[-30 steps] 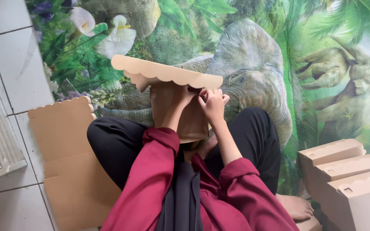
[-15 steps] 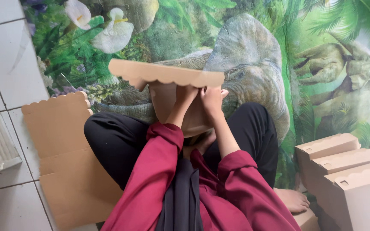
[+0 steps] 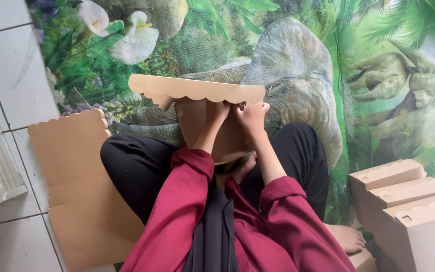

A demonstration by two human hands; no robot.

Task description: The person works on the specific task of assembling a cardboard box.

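A person sits cross-legged on a printed floor mat [image 3: 298, 55] (green foliage, white flowers, large grey animals), and both hands work on a brown cardboard box [image 3: 197, 126] held up over the lap, just above the middle of the view. Its scalloped lid flap [image 3: 197, 90] stands open across the top, running from 9 to 3 o'clock relative to the hands. The left hand [image 3: 218, 110] goes up under that flap at the box's upper edge; its fingers are mostly hidden behind the card, so I cannot tell how widely they are spread, only that they press against the box. The right hand [image 3: 251, 115], just at 3 o'clock of the left and touching it, is curled narrow, fingertips pinching the card right beneath the flap. Both forearms come out of dark red sleeves [image 3: 187, 201].

At 8 o'clock from the box, a flat unfolded box blank [image 3: 81, 201] lies on the white tiled floor [image 3: 6, 65], partly under the person's knee. At 4 o'clock, well apart from the hands, three finished boxes [image 3: 404, 201] with the same scalloped lids stand side by side, touching one another. A bare foot [image 3: 346, 236] shows near them, at the lower right.
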